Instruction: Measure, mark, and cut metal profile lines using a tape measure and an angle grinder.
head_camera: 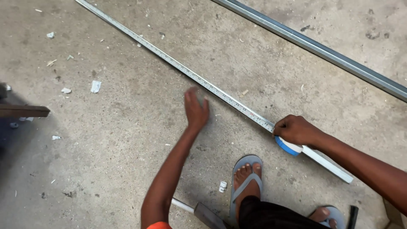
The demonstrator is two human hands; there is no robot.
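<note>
tape measure [289, 146] clenched in right hand [296, 129]; left hand [196, 109] released, beside extended blade [186, 72].

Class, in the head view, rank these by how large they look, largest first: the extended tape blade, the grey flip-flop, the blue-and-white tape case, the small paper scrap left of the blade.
1. Tape blade, longest by far.
2. Grey flip-flop.
3. Tape case, partly hidden under the right hand, so its full size is uncertain.
4. Paper scrap.

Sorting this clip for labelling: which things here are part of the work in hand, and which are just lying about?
In use:
- tape measure case, under the right hand
- extended tape blade
- white strip
- left hand, hovering empty

Lying about:
- grey metal channel
- paper scraps
- dark wooden piece
</note>
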